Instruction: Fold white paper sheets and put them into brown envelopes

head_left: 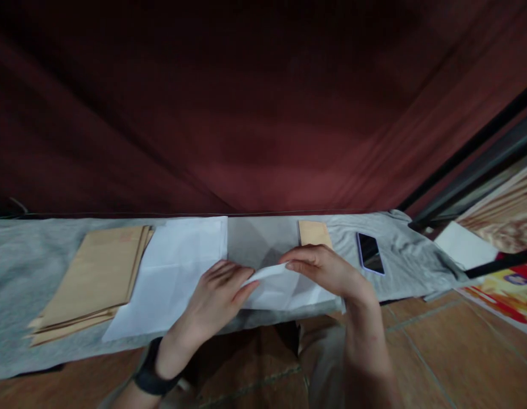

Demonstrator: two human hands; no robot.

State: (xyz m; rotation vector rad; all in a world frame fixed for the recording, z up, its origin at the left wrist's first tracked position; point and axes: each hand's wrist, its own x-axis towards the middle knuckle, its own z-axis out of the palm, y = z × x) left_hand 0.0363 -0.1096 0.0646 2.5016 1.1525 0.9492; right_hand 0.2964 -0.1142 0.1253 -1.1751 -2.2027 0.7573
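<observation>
Pinching folded white paper [284, 287] at table [16, 255] near edge: left hand [218, 292] palm down, fingers extended rightward, gripping left end; right hand [327, 270] arched over, fingertips clamped on raised fold. Long axis left-right, fold ridge lifted. Flat white sheets [178, 272] just left; brown envelope stack [93, 278] beyond; phone [369, 253] and small tan envelope [314, 233] right.

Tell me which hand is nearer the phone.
Right. The right hand pinches the folded white paper just left of the phone; the left hand holds the paper's other end, farther away.
</observation>
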